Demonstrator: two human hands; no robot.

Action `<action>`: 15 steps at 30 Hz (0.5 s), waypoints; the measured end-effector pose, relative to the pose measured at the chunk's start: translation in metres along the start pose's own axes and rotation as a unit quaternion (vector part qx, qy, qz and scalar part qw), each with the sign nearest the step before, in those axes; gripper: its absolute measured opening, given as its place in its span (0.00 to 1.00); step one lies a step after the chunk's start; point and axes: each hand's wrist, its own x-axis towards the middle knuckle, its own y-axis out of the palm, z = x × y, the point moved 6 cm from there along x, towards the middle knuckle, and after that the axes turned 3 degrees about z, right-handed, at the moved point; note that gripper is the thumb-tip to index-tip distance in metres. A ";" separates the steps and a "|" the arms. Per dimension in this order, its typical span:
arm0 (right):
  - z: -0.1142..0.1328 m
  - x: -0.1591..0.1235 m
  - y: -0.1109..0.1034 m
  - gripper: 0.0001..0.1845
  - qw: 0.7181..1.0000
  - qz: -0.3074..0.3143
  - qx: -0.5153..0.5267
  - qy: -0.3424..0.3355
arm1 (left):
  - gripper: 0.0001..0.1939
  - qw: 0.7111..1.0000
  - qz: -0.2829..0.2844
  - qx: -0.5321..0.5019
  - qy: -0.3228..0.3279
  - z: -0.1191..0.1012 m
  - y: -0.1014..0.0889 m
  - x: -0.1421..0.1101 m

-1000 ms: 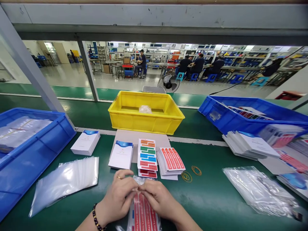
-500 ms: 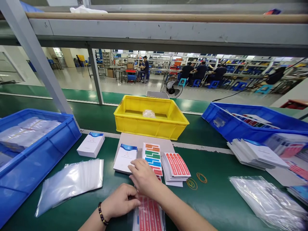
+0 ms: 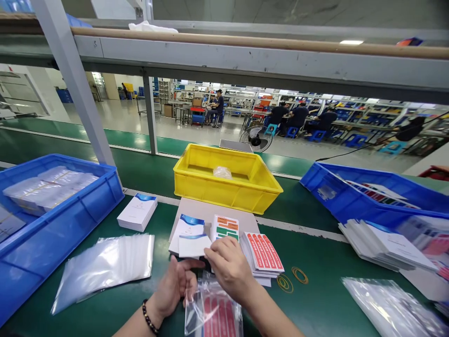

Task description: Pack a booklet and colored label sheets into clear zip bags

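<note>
Lead: Condition of the right hand (image 3: 229, 267)?

Inspector: Closed in a pinch on a white booklet (image 3: 194, 246) with a blue band, gripped at its right corner. The booklet overlaps the near edge of the booklet stack (image 3: 191, 226) in view; contact between them cannot be confirmed.

Lead: And the left hand (image 3: 173, 288)?

Inspector: Fingers loosely curled at the upper left edge of a clear plastic bag (image 3: 194, 318). I cannot tell whether they grip it. A beaded bracelet (image 3: 149, 318) is on that wrist.

Lead: Position and contents of the bag?

Inspector: It lies on the green bench (image 3: 298, 313), nearest the person, with red-striped label sheets (image 3: 219, 316) visible inside.

Lead: Surrounding items?

Inspector: Right of the booklet stack, a multicoloured label sheet (image 3: 225, 227), then a red label stack (image 3: 263, 252). Rubber bands (image 3: 285, 283) lie just beside that. Flat empty bags (image 3: 105, 271) lie to the left; a yellow bin (image 3: 224, 189) stands behind.
</note>
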 end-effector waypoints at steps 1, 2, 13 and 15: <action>0.004 -0.004 -0.007 0.10 0.999 0.016 0.023 -0.020 | 0.43 0.998 -0.012 -0.051 -0.020 0.002 -0.002 0.001; 0.007 -0.007 -0.012 0.09 0.997 0.035 0.050 -0.038 | 0.40 0.995 -0.021 -0.089 -0.041 0.004 -0.003 0.001; -0.130 -0.022 0.008 0.13 0.933 0.122 -0.075 0.330 | 0.17 0.989 0.046 -0.113 -0.084 -0.002 0.020 -0.007; -0.136 -0.021 0.010 0.12 0.928 0.130 -0.078 0.339 | 0.18 0.989 0.065 -0.103 -0.087 -0.003 0.024 -0.008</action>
